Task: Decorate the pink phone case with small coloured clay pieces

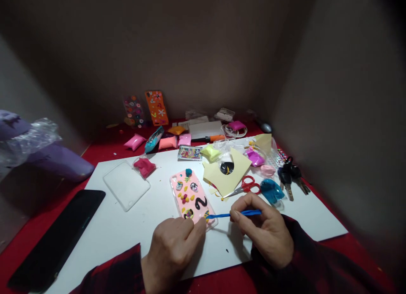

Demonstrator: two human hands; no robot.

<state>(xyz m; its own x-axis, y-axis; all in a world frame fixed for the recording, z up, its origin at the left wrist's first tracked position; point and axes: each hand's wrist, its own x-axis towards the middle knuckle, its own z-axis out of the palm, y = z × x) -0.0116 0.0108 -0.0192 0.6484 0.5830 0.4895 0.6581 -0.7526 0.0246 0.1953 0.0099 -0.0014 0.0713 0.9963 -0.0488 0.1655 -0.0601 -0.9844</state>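
Note:
A pink phone case lies on the white board, decorated with small clay shapes, among them a black squiggle, yellow dots and a teal blob. My left hand is closed at the case's near edge, its fingertips partly hidden behind the knuckles. Pinched between thumb and fingers, a slim blue modelling tool is in my right hand. The tool's tip meets a small yellow and dark striped piece at the case's lower right corner.
Red-handled scissors, cut yellow paper, keys and a blue clay packet lie to the right. A clear case and black phone are at left. Clay packets and an orange case stand behind.

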